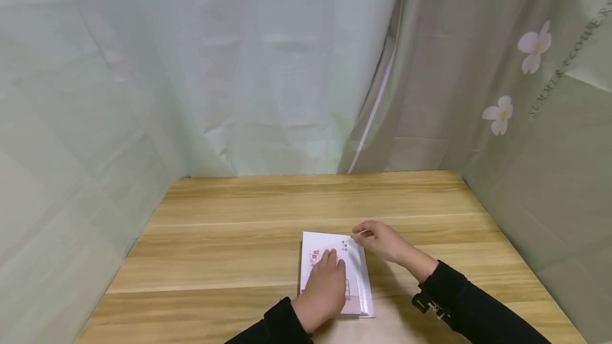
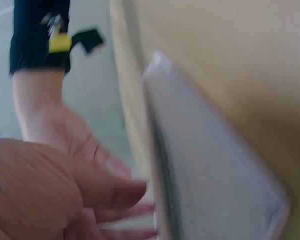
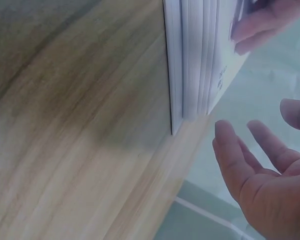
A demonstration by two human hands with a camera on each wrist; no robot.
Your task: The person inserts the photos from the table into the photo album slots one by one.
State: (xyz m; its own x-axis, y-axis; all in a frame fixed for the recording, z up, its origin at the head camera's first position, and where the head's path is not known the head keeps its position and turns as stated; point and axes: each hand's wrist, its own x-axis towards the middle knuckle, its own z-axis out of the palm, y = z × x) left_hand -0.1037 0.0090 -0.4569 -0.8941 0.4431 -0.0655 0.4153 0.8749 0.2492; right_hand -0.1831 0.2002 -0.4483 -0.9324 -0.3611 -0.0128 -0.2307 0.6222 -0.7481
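Observation:
A white book [image 1: 351, 275] with pink and dark print on its cover lies a little askew on a wooden table. In the right wrist view its page block [image 3: 192, 65] shows edge-on, with a wider lower cover beneath. My left hand [image 1: 324, 288] rests on the front cover, fingers stretched out over the print and hiding part of it. Close by the upper right corner, my right hand [image 1: 382, 240] has loosely bent, spread fingers [image 3: 230, 155] with nothing between them. The left wrist view is blurred; the book's edge [image 2: 215, 160] stands beside the left thumb there.
The wooden table [image 1: 229, 243] extends around the book on every side. Pale curtains [image 1: 287, 78] hang behind it and along both sides, with printed flowers [image 1: 499, 115] on the right one. Black sleeves [image 1: 473, 301] cover both forearms.

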